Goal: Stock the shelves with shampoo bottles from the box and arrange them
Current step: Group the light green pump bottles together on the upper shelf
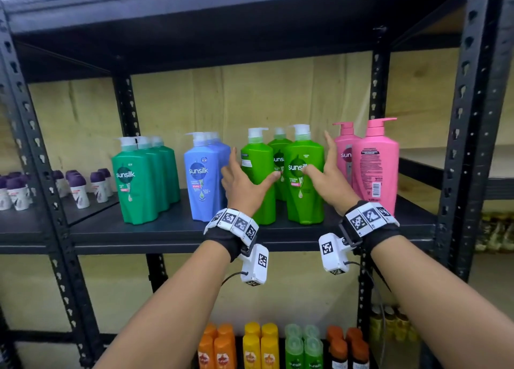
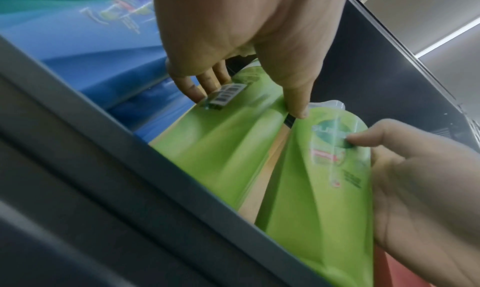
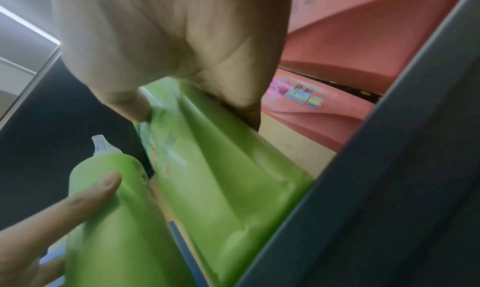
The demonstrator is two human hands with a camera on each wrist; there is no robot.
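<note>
**Now Line Up the Light Green Bottles**

Right now both of your hands are on the shelf [image 1: 172,229], one on each front light green bottle. Your left hand [image 1: 244,182] wraps the left light green bottle [image 1: 257,179], thumb across the front and fingers round the far side. This bottle is turned so its back label and barcode show. Your right hand [image 1: 325,174] holds the right light green bottle [image 1: 304,179], thumb on the front label and fingers straight up along its right side. That one faces you the right way. A third light green bottle [image 1: 279,160] stands just behind, between your two hands.

To the left of your left hand stand the blue bottles [image 1: 204,176], and past them the dark green bottles [image 1: 141,182]. Just to the right of your right hand stand the pink bottles [image 1: 367,163]. The box is not in any view.

The step looks like tidying this group. Turn the left bottle slowly until its name faces you, like its neighbour. Keep it flat on the shelf as you twist, so it does not tip. Then slide both bottles close together and even with the front edge. Mind your right fingers, since the pink bottles are very near and a bump could knock them. Watch the blue bottles beside your left hand too.
</note>
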